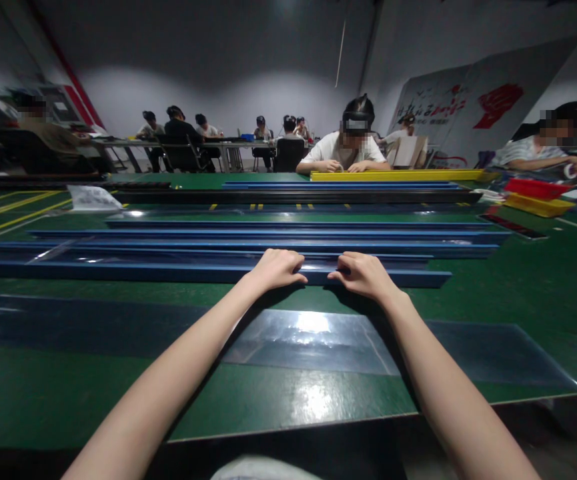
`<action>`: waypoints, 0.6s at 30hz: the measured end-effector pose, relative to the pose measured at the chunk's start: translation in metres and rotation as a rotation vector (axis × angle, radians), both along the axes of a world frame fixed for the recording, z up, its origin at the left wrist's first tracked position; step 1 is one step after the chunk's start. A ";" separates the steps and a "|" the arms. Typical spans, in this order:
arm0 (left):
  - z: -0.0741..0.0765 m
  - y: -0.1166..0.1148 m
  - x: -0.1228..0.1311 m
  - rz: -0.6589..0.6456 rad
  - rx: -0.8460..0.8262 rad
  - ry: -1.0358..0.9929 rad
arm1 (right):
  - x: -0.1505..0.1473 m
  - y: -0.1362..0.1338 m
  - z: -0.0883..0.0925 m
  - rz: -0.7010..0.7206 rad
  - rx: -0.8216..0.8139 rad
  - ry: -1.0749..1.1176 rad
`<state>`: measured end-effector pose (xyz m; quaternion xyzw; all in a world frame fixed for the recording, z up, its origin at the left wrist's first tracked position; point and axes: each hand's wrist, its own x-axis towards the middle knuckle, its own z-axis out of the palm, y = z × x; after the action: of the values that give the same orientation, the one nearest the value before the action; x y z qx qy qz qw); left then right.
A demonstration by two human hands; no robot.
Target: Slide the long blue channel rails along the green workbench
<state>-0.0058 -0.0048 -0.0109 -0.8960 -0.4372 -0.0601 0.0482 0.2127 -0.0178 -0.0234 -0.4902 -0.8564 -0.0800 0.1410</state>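
Left hand (281, 268) and right hand (365, 272): the fingers of both are curled over the near blue rail (208, 274), thumbs toward its front face. Both appear closed on the rail; grip force, and whether film is pinched there too, cannot be told. The rail lies lengthwise across the green table (248, 413), its right end beyond the right hand, a short glossy span between the hands.

Caution: uneven pressure from the two hands could tilt or twist the rail. A long, apparently unsupported run to the left could swing if only this section is lifted.

Toward the body, a clear strip (313, 343) lies flat beneath the forearms. A dragging forearm could shift or crease it.

Beyond the near rail lie further blue rails (318, 233), close together; pushing forward could knock them. Farther out are a black rail (293, 196) and a yellow rail (398, 175), the latter before a co-worker's hands (335, 166).
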 end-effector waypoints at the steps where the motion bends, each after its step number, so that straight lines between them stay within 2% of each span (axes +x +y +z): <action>1: 0.000 -0.001 0.001 -0.002 -0.002 -0.001 | 0.000 0.000 0.001 -0.002 -0.005 0.001; 10: -0.001 0.000 0.002 -0.085 -0.027 -0.026 | 0.008 -0.006 0.008 -0.061 -0.022 0.005; 18: 0.004 0.003 -0.003 -0.080 -0.094 -0.042 | 0.025 -0.004 0.008 -0.122 -0.004 0.002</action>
<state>-0.0093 -0.0015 -0.0074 -0.9126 -0.4044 -0.0603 -0.0055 0.2382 -0.0222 -0.0154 -0.5419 -0.8250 -0.0862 0.1357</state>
